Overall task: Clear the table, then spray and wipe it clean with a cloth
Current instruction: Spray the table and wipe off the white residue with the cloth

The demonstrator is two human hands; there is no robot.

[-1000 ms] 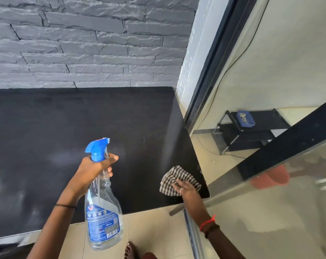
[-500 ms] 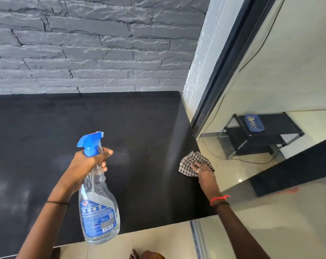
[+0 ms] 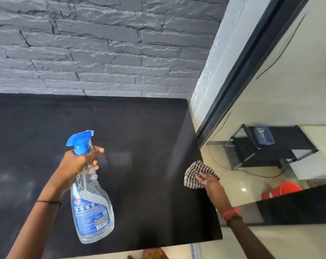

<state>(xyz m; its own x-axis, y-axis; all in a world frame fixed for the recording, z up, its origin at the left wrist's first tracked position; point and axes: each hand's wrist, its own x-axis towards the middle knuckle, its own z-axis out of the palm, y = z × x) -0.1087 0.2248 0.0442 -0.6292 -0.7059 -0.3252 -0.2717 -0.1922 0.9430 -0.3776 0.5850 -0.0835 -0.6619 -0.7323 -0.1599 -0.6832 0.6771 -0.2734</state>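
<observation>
**Cloth at the brink, bottle held aloft**

My left hand (image 3: 78,161) is wrapped round the neck of the spray bottle (image 3: 91,208), just under its blue trigger head, and holds it clear above the black surface (image 3: 139,131). My right hand (image 3: 209,181) lies flat with straight fingers, pressing the checked cloth (image 3: 193,174) down on the surface. The cloth bunches out beyond the fingertips and sits right at the surface's edge, on the outer side of that hand. I judge the clearing done and the wiping in hand.

The main risk is on the right. A stroke pushed further outward would carry the cloth over the edge, and a flat palm has no grip on it, so it would drop to the floor (image 3: 233,187). To the outer side of my left hand, pale hazy patches (image 3: 7,186) show on the surface; if the wiping never reaches that far, I expect them to dry as streaks. The bottle hangs by its neck alone, so a slackened grip would let it fall onto the surface.
</observation>
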